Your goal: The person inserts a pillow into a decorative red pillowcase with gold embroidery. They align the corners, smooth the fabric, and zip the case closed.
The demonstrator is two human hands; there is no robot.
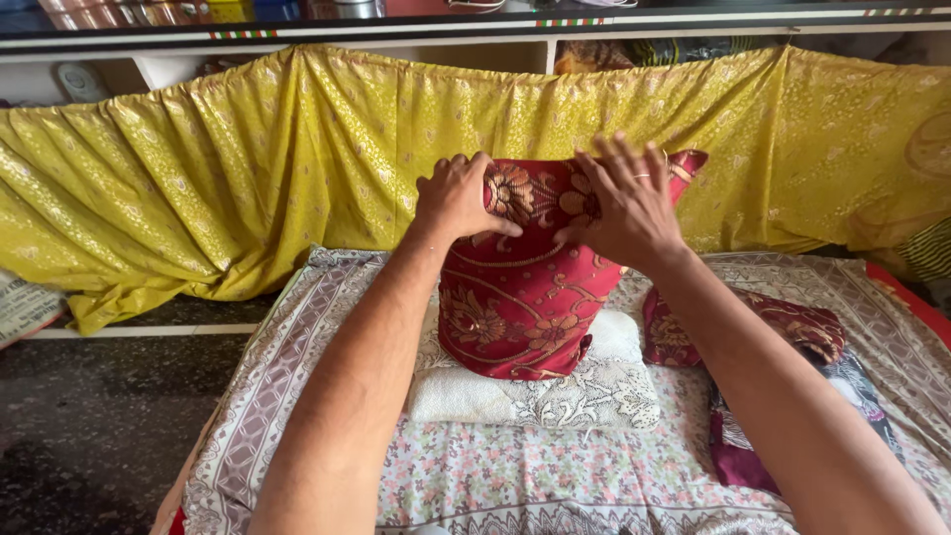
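From the head camera, both hands grip the top of a red floral pillow (520, 287) that stands upright, long axis vertical, on a white pillow (555, 391) on the patterned bedsheet (495, 476). The left hand (458, 198) has its fingers curled and clamped over the upper edge; the right hand (624, 208) presses spread fingers against the top. A yellow cloth (248, 149) hangs behind, and another red cover (783, 327) lies to the right.
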